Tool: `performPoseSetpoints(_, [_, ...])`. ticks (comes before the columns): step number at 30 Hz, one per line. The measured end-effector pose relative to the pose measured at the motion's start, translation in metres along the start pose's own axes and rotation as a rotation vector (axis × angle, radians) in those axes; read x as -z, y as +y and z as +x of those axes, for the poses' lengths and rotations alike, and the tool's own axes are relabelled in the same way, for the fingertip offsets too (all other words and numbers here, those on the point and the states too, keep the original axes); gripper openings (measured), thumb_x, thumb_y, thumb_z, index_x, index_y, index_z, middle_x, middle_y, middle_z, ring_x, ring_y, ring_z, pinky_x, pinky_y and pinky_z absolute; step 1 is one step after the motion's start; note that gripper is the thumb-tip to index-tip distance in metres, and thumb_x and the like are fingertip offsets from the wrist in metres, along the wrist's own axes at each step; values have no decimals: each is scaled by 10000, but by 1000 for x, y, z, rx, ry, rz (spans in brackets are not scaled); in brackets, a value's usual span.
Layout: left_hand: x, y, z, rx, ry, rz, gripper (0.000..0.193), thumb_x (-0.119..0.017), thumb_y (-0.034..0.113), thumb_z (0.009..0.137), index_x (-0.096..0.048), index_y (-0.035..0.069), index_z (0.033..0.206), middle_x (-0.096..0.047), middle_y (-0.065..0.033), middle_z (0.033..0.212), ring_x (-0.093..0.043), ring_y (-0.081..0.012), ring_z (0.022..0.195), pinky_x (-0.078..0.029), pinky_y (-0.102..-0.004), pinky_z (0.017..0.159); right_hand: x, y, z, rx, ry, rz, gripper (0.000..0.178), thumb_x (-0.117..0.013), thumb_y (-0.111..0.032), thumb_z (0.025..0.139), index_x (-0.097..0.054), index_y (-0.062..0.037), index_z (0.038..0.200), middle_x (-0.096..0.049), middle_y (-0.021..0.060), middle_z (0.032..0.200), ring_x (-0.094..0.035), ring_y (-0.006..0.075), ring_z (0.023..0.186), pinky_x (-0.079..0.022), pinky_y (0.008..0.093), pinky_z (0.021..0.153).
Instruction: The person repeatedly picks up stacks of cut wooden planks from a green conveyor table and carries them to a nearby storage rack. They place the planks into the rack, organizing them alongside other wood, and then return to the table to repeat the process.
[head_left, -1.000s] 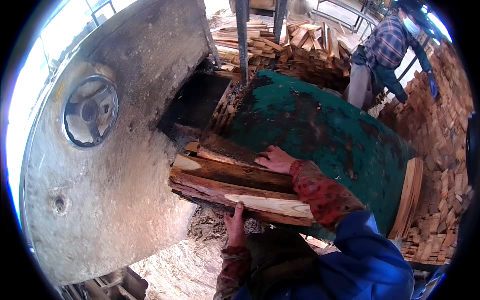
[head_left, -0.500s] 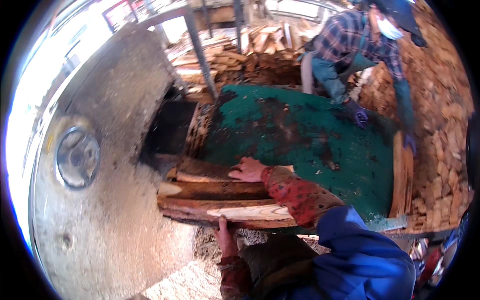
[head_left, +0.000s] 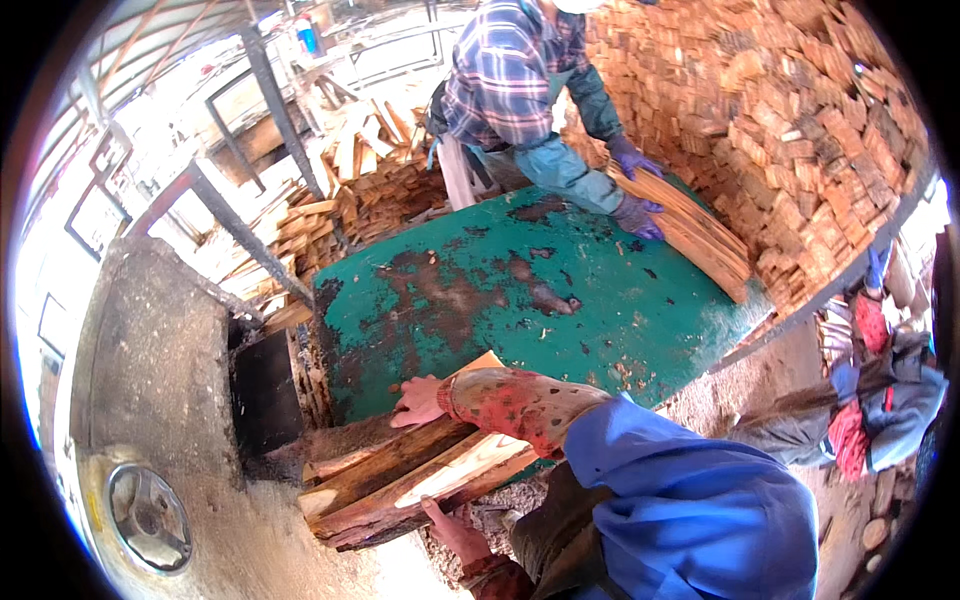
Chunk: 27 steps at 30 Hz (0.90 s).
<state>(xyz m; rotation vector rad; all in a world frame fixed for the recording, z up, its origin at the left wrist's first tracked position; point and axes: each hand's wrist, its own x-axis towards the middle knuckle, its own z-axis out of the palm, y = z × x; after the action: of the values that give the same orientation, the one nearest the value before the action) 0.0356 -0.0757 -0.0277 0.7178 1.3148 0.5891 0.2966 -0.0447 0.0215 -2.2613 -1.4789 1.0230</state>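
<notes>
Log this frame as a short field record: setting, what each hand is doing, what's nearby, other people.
Setting: open wood workshop, worn green table
Left hand: grips the near lower edge of the log slab
Right hand: lies flat on the slab's far edge
Slab: rough, bark-edged, tilted, one end by the grey machine housing
Other person: gloved, handling thin boards at the table's far side
Background: stacked cut wood

Rough bark-edged wood slabs (head_left: pixel 400 485) | stacked lengthwise, pale cut faces showing | lay tilted at the green table's (head_left: pixel 600 300) near-left edge
</notes>
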Motion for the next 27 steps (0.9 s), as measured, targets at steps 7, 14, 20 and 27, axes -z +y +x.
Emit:
performPoseSetpoints(7, [16,1,11,118,-209,-59,833,-718,565,761,-392,7,1287,-545,-139,1176,-557,-248,977,-481,-381,804,-4,-3,0,-17,62,53,617,-412,-647,867,-652,-205,1225,-386,156,1430,-392,373,1239,-312,539,1005])
performPoseSetpoints(14, [17,8,9,78,-225,69,798,-572,726,782,-499,49,1199,-578,-101,927,-538,-248,854,-432,-455,667,0,-6,0,-9,42,66,598,-426,-645,857,-669,-218,1197,-384,156,1440,-402,366,1221,-326,544,974])
performPoseSetpoints(20, [-10,31,-38,-11,-202,37,753,-571,663,831,-477,53,1263,-600,-128,1055,-561,-257,933,-446,-400,842,-6,2,4,17,99,47,626,-420,-650,851,-695,-170,1145,-357,136,1479,-434,357,1185,-355,531,919])
performPoseSetpoints(27, [-5,25,-26,-19,-203,2,795,-604,635,824,-434,25,1304,-592,-130,1118,-590,-248,851,-454,-334,490,-7,-1,5,31,112,33,629,-433,-651,839,-721,-148,1083,-366,131,1482,-458,361,1167,-374,507,872])
